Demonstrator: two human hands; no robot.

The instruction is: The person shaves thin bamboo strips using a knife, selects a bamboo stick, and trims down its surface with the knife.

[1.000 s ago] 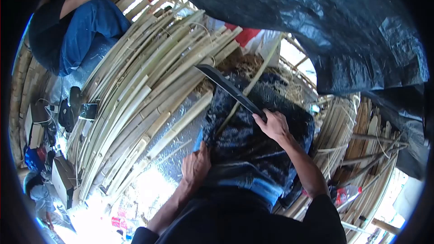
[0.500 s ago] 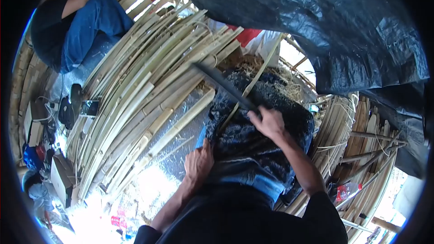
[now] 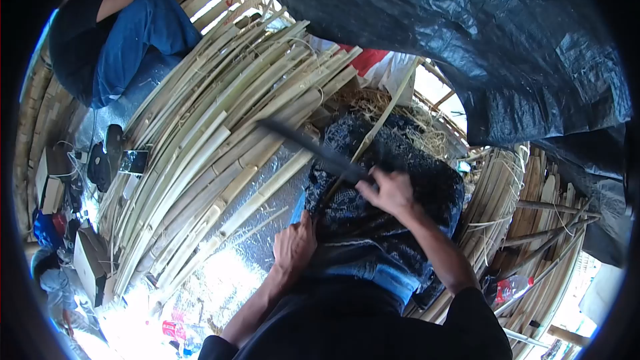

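Note:
My right hand (image 3: pixel 392 193) is wrapped round the handle of a machete (image 3: pixel 310 150), its long dark blade pointing up and left, blurred by motion. The blade crosses a narrow bamboo strip (image 3: pixel 383 117) that slants over my lap. A dark patterned cloth (image 3: pixel 407 160) covers my legs beneath the strip. Closed at the left edge of the cloth, my left hand (image 3: pixel 294 245) grips the lower end of the strip, which is partly hidden against the dark fabric.
Many split bamboo strips (image 3: pixel 200 153) lie on the left, with more bundled at right (image 3: pixel 497 187). Another person (image 3: pixel 137 40) sits at upper left. Black plastic sheeting (image 3: pixel 520 47) hangs at upper right. A phone (image 3: pixel 133 161), sandals (image 3: pixel 100 165) and a red-labelled bottle (image 3: pixel 513 289) lie around.
The machete has swung down and to the left across the strip, with my right hand shifting slightly left and down. My left hand stays almost in place.

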